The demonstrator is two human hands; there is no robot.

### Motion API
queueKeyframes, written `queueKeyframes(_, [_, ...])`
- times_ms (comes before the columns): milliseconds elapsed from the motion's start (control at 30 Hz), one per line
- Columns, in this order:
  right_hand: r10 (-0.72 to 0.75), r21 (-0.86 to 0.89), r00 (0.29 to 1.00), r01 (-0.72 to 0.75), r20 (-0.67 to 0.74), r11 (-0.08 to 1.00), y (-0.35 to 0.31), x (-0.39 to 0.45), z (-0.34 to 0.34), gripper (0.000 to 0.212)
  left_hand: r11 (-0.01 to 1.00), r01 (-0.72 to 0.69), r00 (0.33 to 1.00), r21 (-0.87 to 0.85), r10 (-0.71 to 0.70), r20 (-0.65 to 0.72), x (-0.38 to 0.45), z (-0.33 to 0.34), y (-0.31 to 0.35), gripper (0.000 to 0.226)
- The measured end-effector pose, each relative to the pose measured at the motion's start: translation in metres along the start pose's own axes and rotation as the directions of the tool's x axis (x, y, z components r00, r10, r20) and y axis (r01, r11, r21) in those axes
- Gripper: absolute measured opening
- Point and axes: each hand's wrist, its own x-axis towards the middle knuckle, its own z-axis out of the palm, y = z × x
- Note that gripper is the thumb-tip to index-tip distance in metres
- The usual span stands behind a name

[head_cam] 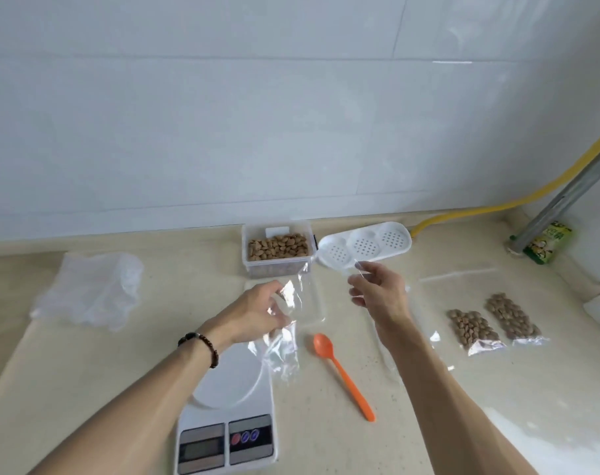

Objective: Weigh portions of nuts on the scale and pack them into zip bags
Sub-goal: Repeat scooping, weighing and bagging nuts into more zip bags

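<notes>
Two filled bags (493, 324) lie on the surface (463, 423), well right of the scale (228, 406). Scale pan is bare; nut box (278, 249) behind it looks far from empty, so more portions remain. Left hand (257, 311) pinches an empty bag (284, 323) above the scale; right hand (377, 289) pinches what looks like its other edge, likely opening it. Spoon (343, 375) lies unused just right of the scale.

Two filled bags lay on the worktop (428, 423), one (471, 330) beside the other (512, 317), and one empty bag (284, 323) was held up by two hands, left (257, 311) and right (377, 293). There was one scale (228, 416), one orange spoon (343, 373), one tub of nuts (278, 248) and one white tray (365, 246) with three perforated wells. One pile of spare bags (89, 291) and one green packet (548, 243) completed the count.
</notes>
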Motion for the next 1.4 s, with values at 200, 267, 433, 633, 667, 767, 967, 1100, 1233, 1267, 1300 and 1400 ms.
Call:
queueKeyframes(200, [0.143,-0.113,0.989,-0.139,0.025,0.984,0.041,-0.053,0.060,0.020,0.991,0.130,0.960,-0.032,-0.134,-0.245,-0.047,-0.052,-0.082,0.022])
queueKeyframes(267, [0.183,-0.188,0.982,-0.172,0.039,0.967,0.057,-0.065,0.076,0.020,0.986,0.163,0.952,-0.033,-0.166,-0.256,-0.058,-0.059,-0.105,0.021])
queueKeyframes(433, [0.226,-0.354,0.973,-0.198,0.041,0.914,0.086,-0.082,0.104,0.025,0.968,0.247,0.908,0.033,-0.220,-0.355,-0.066,-0.059,-0.149,0.017])
queueKeyframes(633, [0.204,-0.432,0.979,-0.183,0.001,0.883,0.100,-0.084,0.115,0.027,0.956,0.263,0.891,0.127,-0.190,-0.412,-0.059,-0.046,-0.173,0.022])
queueKeyframes(667, [0.199,-0.446,0.980,-0.179,-0.002,0.877,0.101,-0.085,0.117,0.028,0.956,0.247,0.890,0.156,-0.161,-0.427,-0.059,-0.043,-0.176,0.026])
queueKeyframes(767, [0.162,-0.490,0.986,-0.154,-0.026,0.858,0.102,-0.087,0.117,0.034,0.946,0.226,0.875,0.234,-0.091,-0.476,-0.064,-0.038,-0.177,0.040])
queueKeyframes(967, [0.017,-0.597,0.998,-0.049,-0.060,0.801,0.101,-0.105,0.109,0.032,0.890,0.155,0.869,0.429,0.083,-0.487,-0.099,-0.023,-0.177,0.048])
queueKeyframes(1100, [-0.114,-0.677,0.992,0.115,0.046,0.727,0.114,-0.125,0.101,0.028,0.849,0.147,0.874,0.508,0.129,-0.468,-0.131,0.006,-0.184,0.051])
queueKeyframes(1233, [-0.195,-0.725,0.965,0.259,0.174,0.638,0.132,-0.154,0.087,0.028,0.842,0.160,0.861,0.515,0.136,-0.490,-0.163,0.039,-0.190,0.050])
queueKeyframes(1267, [-0.229,-0.739,0.950,0.309,0.212,0.599,0.136,-0.162,0.083,0.028,0.838,0.161,0.859,0.522,0.142,-0.493,-0.170,0.047,-0.190,0.049])
queueKeyframes(1300, [-0.252,-0.755,0.934,0.352,0.252,0.553,0.140,-0.168,0.079,0.029,0.835,0.162,0.857,0.526,0.145,-0.494,-0.176,0.055,-0.190,0.050])
queueKeyframes(1400, [-0.248,-0.789,0.906,0.420,0.342,0.448,0.153,-0.185,0.068,0.035,0.826,0.186,0.877,0.532,0.105,-0.470,-0.190,0.077,-0.191,0.060])
